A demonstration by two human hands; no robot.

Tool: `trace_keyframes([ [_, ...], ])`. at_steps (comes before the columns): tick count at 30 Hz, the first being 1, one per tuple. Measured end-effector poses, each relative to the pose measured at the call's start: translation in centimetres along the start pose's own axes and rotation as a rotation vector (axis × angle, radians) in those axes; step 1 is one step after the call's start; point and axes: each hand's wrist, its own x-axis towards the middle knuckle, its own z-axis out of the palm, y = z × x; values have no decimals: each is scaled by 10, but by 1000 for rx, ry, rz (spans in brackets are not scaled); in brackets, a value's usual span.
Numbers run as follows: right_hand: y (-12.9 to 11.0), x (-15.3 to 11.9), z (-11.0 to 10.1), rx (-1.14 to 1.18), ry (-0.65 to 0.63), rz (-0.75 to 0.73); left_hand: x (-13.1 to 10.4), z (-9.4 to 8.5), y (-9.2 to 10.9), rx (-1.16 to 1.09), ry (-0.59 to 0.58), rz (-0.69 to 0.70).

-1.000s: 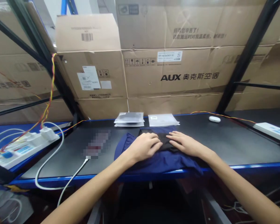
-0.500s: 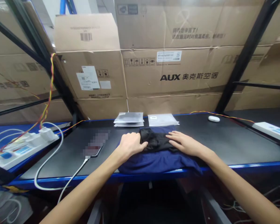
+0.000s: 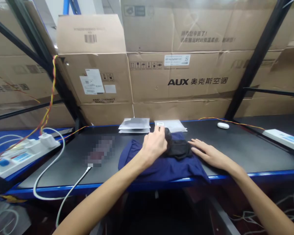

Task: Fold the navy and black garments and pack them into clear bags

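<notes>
A folded black cloth (image 3: pixel 180 149) lies on a larger navy blue cloth (image 3: pixel 169 170) at the front middle of the table. My left hand (image 3: pixel 155 143) is closed on the left end of the black cloth, which bunches up beside its fingers. Part of that end is hidden behind the hand. To the right, my right hand (image 3: pixel 208 156) lies palm down with fingers stretched out, its fingertips at the black cloth's right edge. It grips nothing.
Flat translucent packets (image 3: pixel 134 124) and a whitish packet (image 3: pixel 172 126) lie at the back of the black tabletop (image 3: pixel 235 147). A pixelated phone (image 3: pixel 100 151) with a white cable is on the left, a small white case (image 3: pixel 223 125) at back right. Power strips (image 3: pixel 26 153) flank both sides.
My left hand has moved right, folding the black cloth's left part over, so it is now shorter and more of the navy cloth shows. My right hand has shifted slightly right.
</notes>
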Motion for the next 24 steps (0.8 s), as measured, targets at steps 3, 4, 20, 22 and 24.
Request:
trace_keyframes([
  [3,1,-3,4,-32,-20,-3,-2,12,24,-56,-17,157],
  [4,1,-3,5,-33,-19,-6,-3,18,30,-67,-34,217],
  [20,-28,17,-8,151,180,-15,-21,25,-42,-337,-184,410],
  [22,-43,28,-9,139,107,-130,-25,25,-69,-295,-194,338],
  [24,-53,38,-7,91,-14,-231,-31,28,-92,-269,-226,286],
])
